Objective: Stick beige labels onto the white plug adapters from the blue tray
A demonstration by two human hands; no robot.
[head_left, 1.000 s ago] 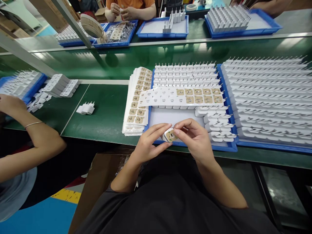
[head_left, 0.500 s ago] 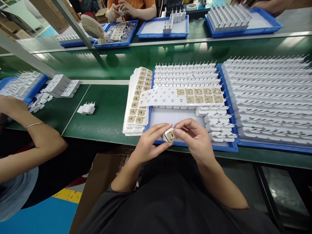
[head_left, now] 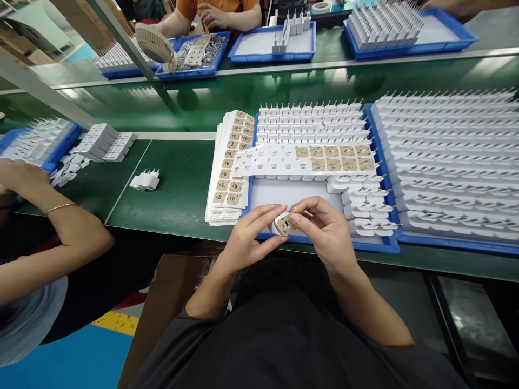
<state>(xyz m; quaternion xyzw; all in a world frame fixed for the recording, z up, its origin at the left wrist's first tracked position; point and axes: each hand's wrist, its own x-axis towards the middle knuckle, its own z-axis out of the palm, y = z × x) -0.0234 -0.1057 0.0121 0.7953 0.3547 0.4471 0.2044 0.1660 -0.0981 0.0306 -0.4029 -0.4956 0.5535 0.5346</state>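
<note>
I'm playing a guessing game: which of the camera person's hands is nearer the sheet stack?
Left. The left hand is below and right of the sheet stack; the right hand is farther off to the right, past the plug.

Blue trays: 7 (4 along top of frame, 3 across middle).
Held plug, centre: 1.
Loose sheet, centre: 1; brown labels on it: 9 (5 upper row, 4 lower).
Sheet pile, centre: 1; sheets uncountable.
Fan, upper left: 1.
Tape roll, top: 1.
</note>
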